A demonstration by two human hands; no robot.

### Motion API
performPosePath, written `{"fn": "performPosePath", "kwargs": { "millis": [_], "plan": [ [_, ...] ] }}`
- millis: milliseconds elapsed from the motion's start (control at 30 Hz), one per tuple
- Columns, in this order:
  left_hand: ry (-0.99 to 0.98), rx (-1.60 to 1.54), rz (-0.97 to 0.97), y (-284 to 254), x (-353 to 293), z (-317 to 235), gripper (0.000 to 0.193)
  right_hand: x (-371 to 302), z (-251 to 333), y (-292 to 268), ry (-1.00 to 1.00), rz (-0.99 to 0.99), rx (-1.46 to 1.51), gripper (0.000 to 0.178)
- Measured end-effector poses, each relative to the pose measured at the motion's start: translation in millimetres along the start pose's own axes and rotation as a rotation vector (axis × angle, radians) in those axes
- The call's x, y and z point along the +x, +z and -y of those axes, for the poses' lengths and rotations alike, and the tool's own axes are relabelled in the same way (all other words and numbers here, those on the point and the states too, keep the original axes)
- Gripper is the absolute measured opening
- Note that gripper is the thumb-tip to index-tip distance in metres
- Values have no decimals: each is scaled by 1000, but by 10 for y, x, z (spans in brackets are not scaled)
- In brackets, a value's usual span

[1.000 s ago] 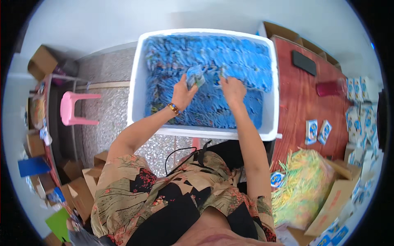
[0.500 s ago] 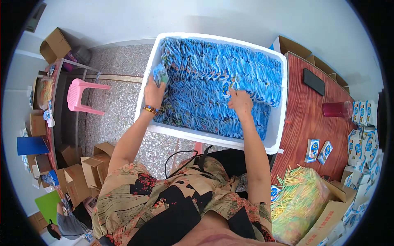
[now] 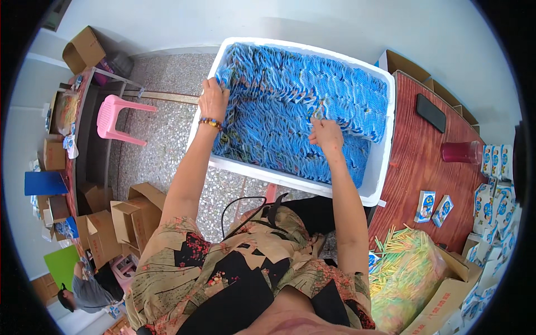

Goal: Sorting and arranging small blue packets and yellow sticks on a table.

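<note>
A white foam box (image 3: 290, 182) holds dense rows of small blue-and-white packets (image 3: 268, 120), standing on edge. An upper layer fills the far side and a lower one lies nearer me. At the box's left wall, my left hand (image 3: 214, 101) has its fingers curled over a few packets at the left end of the far row. What lies under its fingertips is partly hidden. My right hand (image 3: 328, 135) is over the middle of the box, thumb and fingers pinched on a packet (image 3: 319, 110) at the near edge of the upper layer.
Right of the box, a red-brown wooden table (image 3: 410, 173) bears a black phone (image 3: 430, 113), a cup of red liquid (image 3: 461, 152), two small boxes (image 3: 425, 206) and a bag of coloured sticks (image 3: 407, 279). A pink stool (image 3: 120, 117) and cardboard boxes (image 3: 137, 218) stand left. Another person (image 3: 92, 290) sits lower left.
My left hand has moved up along the left wall, bringing the packets it held to the far row's end. My right hand stays at nearly the same spot, still pinching.
</note>
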State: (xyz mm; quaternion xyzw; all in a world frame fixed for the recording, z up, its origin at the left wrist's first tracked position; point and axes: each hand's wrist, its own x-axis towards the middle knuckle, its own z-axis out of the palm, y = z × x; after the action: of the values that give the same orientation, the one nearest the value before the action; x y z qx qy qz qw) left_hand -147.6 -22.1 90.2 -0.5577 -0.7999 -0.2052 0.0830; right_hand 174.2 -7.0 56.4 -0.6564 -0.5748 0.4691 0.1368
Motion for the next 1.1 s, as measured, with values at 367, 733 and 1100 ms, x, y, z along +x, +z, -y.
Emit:
{"fn": "performPosePath", "kwargs": {
  "millis": [367, 733, 1100],
  "plan": [
    [-226, -52, -167, 448, -70, -78, 31, 144, -121, 33, -79, -69, -201, 47],
    [-332, -525, -251, -178, -250, 164, 32, -215, 517, -56, -335, -64, -367, 34],
    [-180, -387, -246, -217, -37, 80, 32, 612, 1703, 1328, -1268, -107, -792, 37]
  ]
}}
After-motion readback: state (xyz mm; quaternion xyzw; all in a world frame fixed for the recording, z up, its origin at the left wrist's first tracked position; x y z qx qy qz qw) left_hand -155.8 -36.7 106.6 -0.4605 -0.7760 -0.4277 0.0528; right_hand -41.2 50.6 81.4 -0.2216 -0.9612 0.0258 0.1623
